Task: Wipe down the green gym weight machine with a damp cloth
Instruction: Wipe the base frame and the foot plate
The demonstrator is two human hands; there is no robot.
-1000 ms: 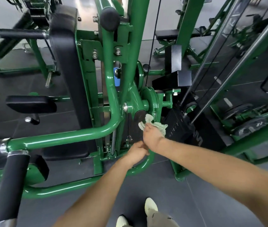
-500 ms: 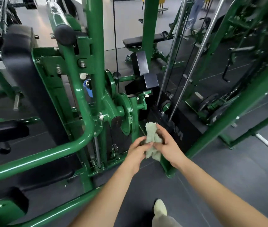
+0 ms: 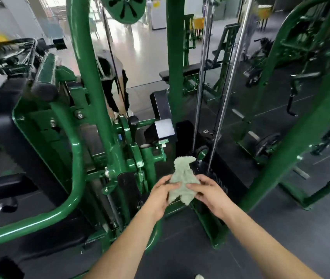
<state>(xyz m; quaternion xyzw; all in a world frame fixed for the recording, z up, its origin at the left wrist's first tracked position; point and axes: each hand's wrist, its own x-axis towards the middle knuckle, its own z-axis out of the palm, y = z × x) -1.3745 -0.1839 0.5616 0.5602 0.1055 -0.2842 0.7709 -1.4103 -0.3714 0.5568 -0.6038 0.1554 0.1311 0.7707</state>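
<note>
Cloth (image 3: 182,179), pale green and bunched, sits at lower centre, pinched between left hand (image 3: 162,193) and right hand (image 3: 210,191), clear of the green machine (image 3: 91,81). Half a second ago the hands gripped it likewise; the view has tilted upward.

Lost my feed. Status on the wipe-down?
Both hands, left hand and right hand, pinching the cloth. Cloth off the green machine, bunched between hands. Nothing in the way.

Pale green fluffy cloth (image 3: 182,178), bunched upright, held off glossy green weight machine (image 3: 91,81), near its pivot
</note>
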